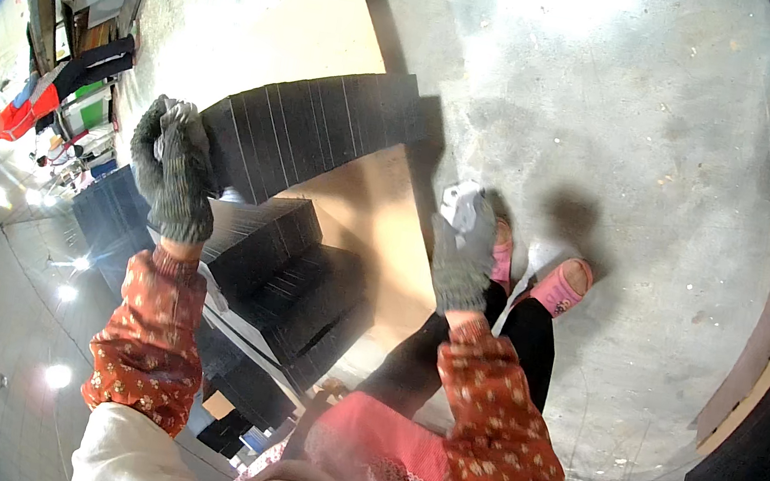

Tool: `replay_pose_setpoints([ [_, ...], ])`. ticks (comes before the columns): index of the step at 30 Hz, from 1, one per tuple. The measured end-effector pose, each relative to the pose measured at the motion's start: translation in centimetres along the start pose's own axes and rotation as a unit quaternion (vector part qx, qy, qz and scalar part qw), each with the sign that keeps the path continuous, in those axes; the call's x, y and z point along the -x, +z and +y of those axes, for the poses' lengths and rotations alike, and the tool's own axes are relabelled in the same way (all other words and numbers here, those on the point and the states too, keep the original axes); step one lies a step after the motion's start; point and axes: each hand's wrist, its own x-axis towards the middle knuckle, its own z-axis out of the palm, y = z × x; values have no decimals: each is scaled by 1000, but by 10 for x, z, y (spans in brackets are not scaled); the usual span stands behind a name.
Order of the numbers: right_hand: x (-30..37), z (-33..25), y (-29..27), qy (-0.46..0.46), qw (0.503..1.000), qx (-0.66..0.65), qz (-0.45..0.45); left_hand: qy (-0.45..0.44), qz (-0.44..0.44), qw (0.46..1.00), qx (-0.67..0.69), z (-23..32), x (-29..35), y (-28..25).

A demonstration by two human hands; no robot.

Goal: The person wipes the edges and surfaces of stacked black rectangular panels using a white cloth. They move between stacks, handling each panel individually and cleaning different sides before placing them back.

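Observation:
My left hand [176, 162], in a dark grey knitted glove, is closed beside the left end of a long black panel stack [313, 122] with thin pale lines across it. Something lighter grey shows at its fingers; I cannot make out whether it is held or part of the glove. To the right, my right hand [463, 242] is in a similar glove with its fingers curled. A whitish patch shows at its fingertips, too unclear to name. It is above the floor, to the right of a tan board [388, 221], apart from the black stack.
Black box-like pieces [291, 277] stand between my arms. A large pale board [320, 35] lies beyond the stack. My feet in pink clogs [560, 287] are on the concrete floor [649, 179]. Another person [30, 107] in red is at the far left. Dark panels [756, 470] edge the right.

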Motion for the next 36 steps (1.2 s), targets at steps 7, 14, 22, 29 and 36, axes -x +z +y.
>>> replay_pose_setpoints([
  [7, 60, -50, -111, 99, 993, 64, 15, 484, -274, 657, -510, 49, 62, 37],
  [14, 73, -51, -126, 135, 984, -104, 52, 457, -318, 571, -603, -1, 76, 88],
  [22, 63, -63, -155, 216, 968, -128, 6, 454, -447, 615, -465, -106, 95, 155],
  [29, 60, -63, -165, 202, 979, 33, 13, 546, -337, 377, -668, -237, 126, 210],
  [36, 47, -73, -168, 229, 967, -107, -32, 473, -451, 596, -465, -97, 97, 131],
])
